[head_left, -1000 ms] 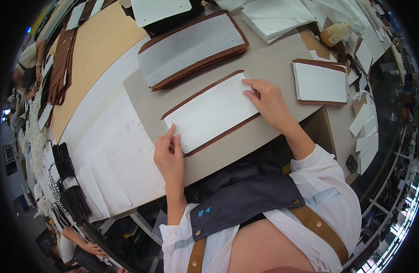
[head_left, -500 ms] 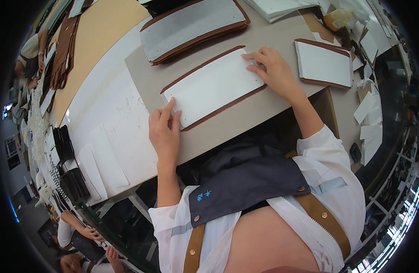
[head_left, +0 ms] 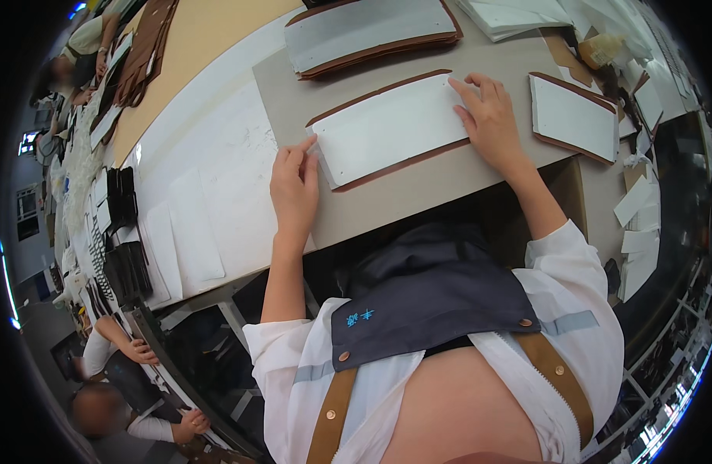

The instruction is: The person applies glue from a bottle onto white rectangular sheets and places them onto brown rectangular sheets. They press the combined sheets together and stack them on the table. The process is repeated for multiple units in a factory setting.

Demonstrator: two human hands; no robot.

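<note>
A long white panel [head_left: 391, 127] lies flat on the grey work board, with brown, leather-like strips showing along its far and near edges. At its left end is my left hand [head_left: 294, 189], index fingertip at the edge, thumb apart and the other fingers loosely bent. My right hand [head_left: 493, 127] is at the right end, fingers stretched and spread, with index and thumb tips by the edge. Neither hand grips the panel. Beyond it sits a stack of similar brown-and-white panels [head_left: 375, 35]. A shorter white panel with brown edges [head_left: 574, 117] lies right of my right hand.
The grey board [head_left: 282, 97] covers part of a white table [head_left: 216, 131] with paper sheets on it. Black folded pieces [head_left: 128, 267] lie at the left, brown pieces [head_left: 147, 54] farther off. Papers and scraps [head_left: 642, 201] crowd the right. Two other people are at the left.
My view has shifted, so the table things appear farther up and right. The fingertips of both hands have drawn back from the panel's top toward its end edges.
</note>
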